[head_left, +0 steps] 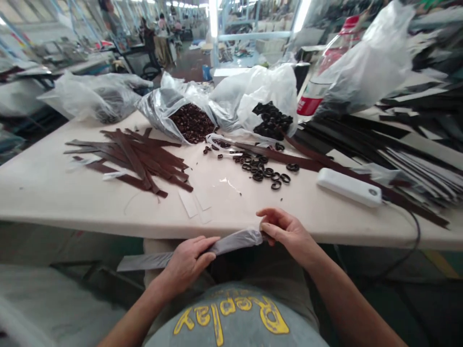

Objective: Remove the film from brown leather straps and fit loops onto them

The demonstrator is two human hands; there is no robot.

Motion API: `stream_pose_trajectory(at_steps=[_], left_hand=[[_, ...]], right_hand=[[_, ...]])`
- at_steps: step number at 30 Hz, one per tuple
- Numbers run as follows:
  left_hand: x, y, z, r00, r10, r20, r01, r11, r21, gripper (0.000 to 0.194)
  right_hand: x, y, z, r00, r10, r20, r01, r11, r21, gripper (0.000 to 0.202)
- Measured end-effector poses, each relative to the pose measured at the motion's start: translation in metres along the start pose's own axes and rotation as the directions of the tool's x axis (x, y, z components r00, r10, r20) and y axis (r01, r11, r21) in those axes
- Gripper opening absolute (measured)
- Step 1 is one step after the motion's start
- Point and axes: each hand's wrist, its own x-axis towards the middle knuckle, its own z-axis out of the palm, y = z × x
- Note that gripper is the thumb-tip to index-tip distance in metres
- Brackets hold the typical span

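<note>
A long grey fabric strip (235,242) stretches across my lap, just in front of the table edge. My left hand (190,260) is closed around its middle, and the free end trails out to the left. At the right end, which looks gathered, the fingers of my right hand (280,229) pinch the strip; a small dark bit shows at the fingertips, too hidden to name. Beyond my right hand, several black rings (262,171) lie loose on the table. A pile of brown strips (141,161) rests farther left.
Clear plastic bags hold small dark brown pieces (193,123) and black pieces (273,120) at the back. A white power bank-like device (349,187) with a cable sits at right, before stacked dark strips (390,159). A bottle with a red cap (331,67) stands behind.
</note>
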Motion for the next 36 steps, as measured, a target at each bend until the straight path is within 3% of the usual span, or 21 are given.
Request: stream_pose_trajectory(at_steps=[3, 6, 10, 12, 17, 22, 24, 27, 30, 33, 36], left_hand=[[0.002, 0.004, 0.006, 0.995, -0.092, 0.041, 0.098, 0.977, -0.188, 0.022], [0.004, 0.004, 0.015, 0.977, -0.213, 0.014, 0.206, 0.926, -0.318, 0.017], [0.007, 0.004, 0.022, 0.962, -0.267, -0.062, 0.223, 0.895, -0.387, 0.019], [0.011, 0.004, 0.025, 0.963, -0.258, -0.075, 0.212, 0.9, -0.381, 0.019], [0.025, 0.005, 0.037, 0.969, -0.207, -0.132, 0.159, 0.94, -0.301, 0.018], [0.039, 0.008, 0.06, 0.991, -0.057, -0.118, 0.032, 0.979, -0.201, 0.014], [0.042, 0.009, 0.068, 0.996, 0.006, -0.086, -0.021, 0.984, -0.176, 0.015], [0.043, 0.011, 0.071, 0.995, 0.095, -0.035, -0.099, 0.983, -0.153, 0.009], [0.037, 0.016, 0.059, 0.99, 0.125, -0.061, -0.136, 0.961, -0.24, 0.021], [0.031, 0.027, 0.039, 0.987, 0.072, -0.146, -0.127, 0.902, -0.413, 0.026], [0.029, 0.038, 0.024, 0.986, -0.039, -0.162, -0.053, 0.849, -0.526, 0.024]], right_hand=[[-0.001, 0.0, -0.008, 0.999, 0.026, -0.04, -0.018, 0.982, 0.19, 0.038], [0.002, 0.001, -0.01, 0.998, 0.015, -0.061, 0.007, 0.94, 0.34, 0.041], [0.01, 0.006, -0.008, 0.991, 0.035, -0.13, 0.038, 0.855, 0.517, 0.039], [0.013, 0.009, -0.004, 0.983, 0.031, -0.18, 0.069, 0.848, 0.526, 0.038], [0.016, 0.011, 0.019, 0.931, -0.152, -0.333, 0.272, 0.896, 0.352, 0.039], [0.013, 0.015, 0.051, 0.941, -0.039, -0.335, 0.252, 0.741, 0.622, 0.041], [0.011, 0.019, 0.056, 0.955, -0.023, -0.296, 0.214, 0.743, 0.634, 0.042], [0.005, 0.021, 0.047, 0.991, -0.084, -0.103, 0.123, 0.875, 0.469, 0.046], [-0.003, 0.015, 0.028, 0.981, -0.107, 0.163, 0.087, 0.989, 0.123, 0.048], [-0.007, 0.001, 0.012, 0.954, -0.073, 0.292, 0.141, 0.965, -0.219, 0.046], [-0.007, -0.012, 0.008, 0.921, -0.038, 0.387, 0.212, 0.884, -0.417, 0.04]])
